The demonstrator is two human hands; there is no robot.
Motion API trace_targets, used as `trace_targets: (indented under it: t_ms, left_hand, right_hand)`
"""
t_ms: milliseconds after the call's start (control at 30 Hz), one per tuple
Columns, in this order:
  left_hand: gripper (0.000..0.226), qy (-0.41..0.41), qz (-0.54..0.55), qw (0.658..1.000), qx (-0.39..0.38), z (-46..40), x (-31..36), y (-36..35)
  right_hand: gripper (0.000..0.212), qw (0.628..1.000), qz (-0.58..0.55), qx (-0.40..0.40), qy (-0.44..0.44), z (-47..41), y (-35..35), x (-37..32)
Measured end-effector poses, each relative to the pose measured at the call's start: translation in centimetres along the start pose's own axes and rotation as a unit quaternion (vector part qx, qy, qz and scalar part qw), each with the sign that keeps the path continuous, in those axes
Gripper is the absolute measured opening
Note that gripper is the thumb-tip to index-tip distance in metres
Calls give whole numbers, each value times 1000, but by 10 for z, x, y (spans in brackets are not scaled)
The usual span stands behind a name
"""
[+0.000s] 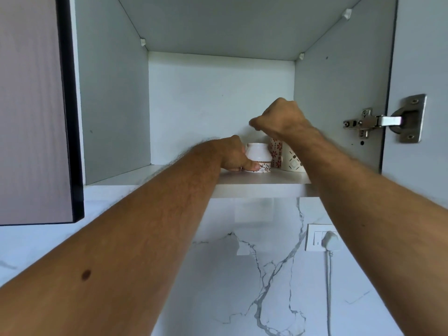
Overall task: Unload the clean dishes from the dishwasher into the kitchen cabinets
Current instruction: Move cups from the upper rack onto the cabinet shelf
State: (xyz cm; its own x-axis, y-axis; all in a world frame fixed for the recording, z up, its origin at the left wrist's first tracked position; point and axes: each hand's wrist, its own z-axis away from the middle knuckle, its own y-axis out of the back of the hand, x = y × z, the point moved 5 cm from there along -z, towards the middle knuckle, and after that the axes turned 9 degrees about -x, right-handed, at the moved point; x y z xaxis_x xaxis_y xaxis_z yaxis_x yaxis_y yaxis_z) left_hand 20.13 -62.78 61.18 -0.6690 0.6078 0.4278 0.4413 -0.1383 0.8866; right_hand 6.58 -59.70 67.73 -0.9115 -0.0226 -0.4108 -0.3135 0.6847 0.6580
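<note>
Fig.: L hand (234, 155) is gripping an upturned white cup (258, 156) w/ thumb at its rim, seating it on the cabinet shelf (261, 179) at 9 o'clock of two patterned mugs (289, 157) (rims down, presumably to keep dust out), while R hand (281, 120) is hovering curled at 12 o'clock above them, grip unclear.

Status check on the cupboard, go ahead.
Left hand gripping inverted white cup on shelf. Right hand closed above patterned mugs. Nothing blocking.

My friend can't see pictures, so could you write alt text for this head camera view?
Two bare arms reach up into an open wall cabinet; the left hand grips an upside-down white cup on the shelf, the right hand is over two patterned mugs.
</note>
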Motion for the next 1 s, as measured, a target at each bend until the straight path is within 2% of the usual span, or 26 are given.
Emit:
trace_targets:
  t_ms: [100, 233, 367, 567, 700, 1000]
  left_hand:
    - [38, 3, -50, 999, -4, -1, 2, 0]
    - [36, -15, -76, 997, -10, 3, 7, -3]
    - [39, -22, -84, 996, -21, 1, 5, -5]
    - [43, -15, -94, 995, -19, 2, 3, -5]
    - [35, -6, -120, 993, 1, -1, 2, -5]
    - [38, 9, -161, 987, 23, 0, 5, -5]
  right_hand:
    - [43, 997, 43, -63, -14, 15, -7, 7]
    - [37, 999, 27, -37, 18, 29, -10, 14]
    - [25, 998, 27, -61, 11, 40, -10, 21]
    - [17, 998, 17, -52, 11, 44, -15, 19]
    - [22, 999, 9, -52, 3, 44, -14, 22]
    - [21, 997, -21, -79, 7, 46, -16, 23]
